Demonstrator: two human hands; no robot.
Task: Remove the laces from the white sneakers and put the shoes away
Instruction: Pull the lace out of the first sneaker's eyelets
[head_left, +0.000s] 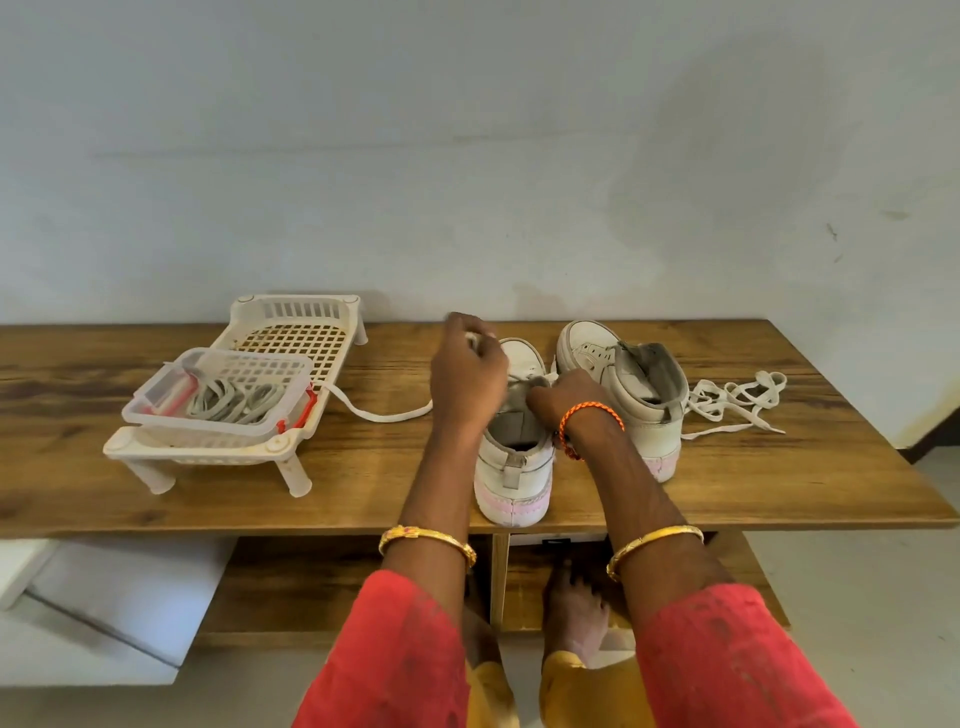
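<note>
Wooden table (779, 483), dark grain, set against a pale, stained wall (467, 156). Lower wooden shelf (311, 587) beneath. Light floor (883, 623) at right.

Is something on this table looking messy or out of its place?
Yes. A loose lace lies tangled on the table beside the right sneaker. Another lace trails from the left sneaker toward the white rack.

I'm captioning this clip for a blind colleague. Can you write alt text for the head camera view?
A person's left hand pulls a lace out of the nearer white sneaker while the right hand steadies it on a wooden table. The second sneaker stands beside a loose lace; a white rack sits left.
</note>
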